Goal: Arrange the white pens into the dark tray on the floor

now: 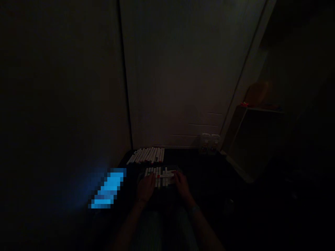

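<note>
The scene is very dark, so fine detail is lost. A white marker (166,175) with a red end lies crosswise between my hands, over a row of similar white markers (159,170) in what looks like a clear tray or case. My right hand (182,184) is closed, its fingertips pinching the marker's right end. My left hand (146,186) is beside the red end, its fingers curved together over the left part of the row; whether they grip the marker is too dark to see.
A fanned row of white markers (148,155) lies farther back on the dark surface. A glowing blue, pixelated screen (108,190) is at the left. Two clear containers (210,143) stand by the back wall, right of centre. A shelf unit (251,139) rises at the right.
</note>
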{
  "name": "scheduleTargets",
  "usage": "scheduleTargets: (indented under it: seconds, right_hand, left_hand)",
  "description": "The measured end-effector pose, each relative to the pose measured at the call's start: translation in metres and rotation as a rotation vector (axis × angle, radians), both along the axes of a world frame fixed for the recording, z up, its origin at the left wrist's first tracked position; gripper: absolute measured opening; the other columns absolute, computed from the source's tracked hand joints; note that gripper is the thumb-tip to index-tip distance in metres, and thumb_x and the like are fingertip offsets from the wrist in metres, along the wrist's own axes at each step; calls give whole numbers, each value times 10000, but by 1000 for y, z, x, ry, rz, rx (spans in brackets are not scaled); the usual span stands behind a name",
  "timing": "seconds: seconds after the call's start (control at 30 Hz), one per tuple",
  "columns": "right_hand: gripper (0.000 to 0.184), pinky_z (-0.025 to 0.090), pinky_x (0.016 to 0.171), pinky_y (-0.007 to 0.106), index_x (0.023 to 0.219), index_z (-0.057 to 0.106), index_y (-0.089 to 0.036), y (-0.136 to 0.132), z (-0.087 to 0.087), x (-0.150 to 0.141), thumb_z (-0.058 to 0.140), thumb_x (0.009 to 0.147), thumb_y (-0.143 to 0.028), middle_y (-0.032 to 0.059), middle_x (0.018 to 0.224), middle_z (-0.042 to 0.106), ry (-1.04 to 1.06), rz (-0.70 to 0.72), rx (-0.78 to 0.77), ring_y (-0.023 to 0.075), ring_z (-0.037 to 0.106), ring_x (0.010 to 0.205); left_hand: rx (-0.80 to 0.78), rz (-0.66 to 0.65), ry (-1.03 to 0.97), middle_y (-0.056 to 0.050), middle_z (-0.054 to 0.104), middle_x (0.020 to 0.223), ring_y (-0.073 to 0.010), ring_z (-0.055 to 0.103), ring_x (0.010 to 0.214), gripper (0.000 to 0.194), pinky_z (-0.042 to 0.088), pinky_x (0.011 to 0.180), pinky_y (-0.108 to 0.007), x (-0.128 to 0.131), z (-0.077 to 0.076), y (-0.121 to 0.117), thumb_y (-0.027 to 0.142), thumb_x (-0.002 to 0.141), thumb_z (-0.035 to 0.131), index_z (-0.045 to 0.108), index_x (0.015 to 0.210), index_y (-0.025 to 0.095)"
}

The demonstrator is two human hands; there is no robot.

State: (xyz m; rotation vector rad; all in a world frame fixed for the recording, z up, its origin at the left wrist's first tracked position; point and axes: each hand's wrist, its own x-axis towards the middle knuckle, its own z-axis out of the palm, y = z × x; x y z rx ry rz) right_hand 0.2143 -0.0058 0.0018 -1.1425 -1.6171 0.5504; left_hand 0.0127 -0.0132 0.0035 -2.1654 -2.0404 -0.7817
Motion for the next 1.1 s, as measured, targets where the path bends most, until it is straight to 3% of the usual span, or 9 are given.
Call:
scheduleTargets:
  seconds: [0.43, 1.1]
  right_hand:
    - [306, 427, 768, 252, 987, 629, -221, -6, 8, 0, 363, 888, -336, 11, 831, 663, 4, 0, -8, 155, 598, 814]
    - [307, 427, 773, 254, 1025, 610, -226, 0, 2, 1, 349, 895, -324, 11, 851, 656, -17, 40, -5, 154, 593, 837]
  left_hand:
    - [-6, 11, 29, -71, 660, 968, -165, 612, 860, 419, 403, 749, -277, 3, 6, -4, 358, 915, 185, 535, 1066, 183]
    - [-13, 32, 9, -60, 662, 958, -161, 614, 860, 398, 389, 749, -279, 5, 11, -7, 356, 916, 199, 531, 1060, 190]
